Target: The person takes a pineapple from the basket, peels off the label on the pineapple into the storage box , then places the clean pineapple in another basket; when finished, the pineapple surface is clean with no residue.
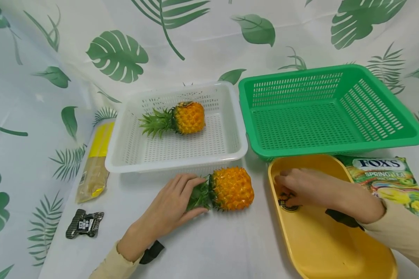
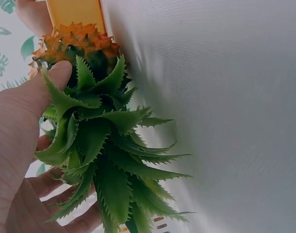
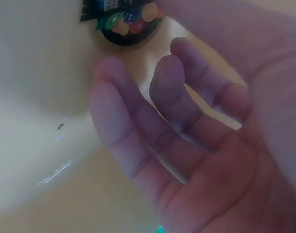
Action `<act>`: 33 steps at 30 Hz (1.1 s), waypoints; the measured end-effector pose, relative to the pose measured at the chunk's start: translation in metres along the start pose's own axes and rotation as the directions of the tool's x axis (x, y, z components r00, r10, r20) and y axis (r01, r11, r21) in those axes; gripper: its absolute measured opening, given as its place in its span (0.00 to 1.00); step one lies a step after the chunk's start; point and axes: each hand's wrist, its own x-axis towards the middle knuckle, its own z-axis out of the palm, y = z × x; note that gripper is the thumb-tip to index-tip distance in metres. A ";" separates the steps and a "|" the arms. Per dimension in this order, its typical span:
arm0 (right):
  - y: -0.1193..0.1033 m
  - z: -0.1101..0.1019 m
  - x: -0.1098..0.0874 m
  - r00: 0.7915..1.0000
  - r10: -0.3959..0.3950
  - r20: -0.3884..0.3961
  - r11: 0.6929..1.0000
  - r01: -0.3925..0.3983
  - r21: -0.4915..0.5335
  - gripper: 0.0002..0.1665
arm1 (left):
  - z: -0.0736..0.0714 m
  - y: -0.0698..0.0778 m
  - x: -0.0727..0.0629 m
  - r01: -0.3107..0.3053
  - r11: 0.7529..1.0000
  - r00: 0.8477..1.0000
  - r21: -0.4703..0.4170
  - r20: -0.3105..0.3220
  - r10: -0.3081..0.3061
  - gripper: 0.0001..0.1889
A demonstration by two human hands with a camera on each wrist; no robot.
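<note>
My left hand (image 1: 171, 201) grips the leafy crown of a small orange pineapple (image 1: 232, 189) lying on the white cloth. In the left wrist view its thumb presses near the base of the green crown (image 2: 104, 145), with fingers behind the leaves. My right hand (image 1: 309, 189) reaches into the yellow tray (image 1: 321, 242) at its left end. Beside its thumb is a dark, flat piece with a fruit print (image 3: 130, 26), perhaps a magnet. The right fingers (image 3: 116, 114) are loosely bent and apart from that piece; whether the thumb touches it, I cannot tell.
A second pineapple (image 1: 189, 118) lies in the white basket (image 1: 176, 164). The green basket (image 1: 300, 128) stands right of it. A green FOX'S bag (image 1: 387, 182) lies beside the tray. Far left are a yellow-topped packet (image 1: 95, 166) and a small black wrapped packet (image 1: 85, 223).
</note>
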 end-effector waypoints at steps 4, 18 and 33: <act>-0.003 -0.002 -0.003 1.000 -0.004 -0.003 1.000 0.004 -0.017 0.32 | 0.000 0.000 -0.001 0.001 1.000 1.000 0.003 -0.005 -0.001 0.37; -0.040 -0.054 -0.003 0.990 -0.131 -0.050 0.989 0.128 -0.069 0.22 | 0.001 0.001 -0.003 0.001 1.000 1.000 -0.009 -0.017 -0.002 0.34; -0.069 -0.068 0.043 0.937 -0.327 -0.121 0.944 0.330 0.004 0.32 | 0.001 0.001 -0.001 -0.044 0.999 0.997 -0.015 -0.059 0.043 0.35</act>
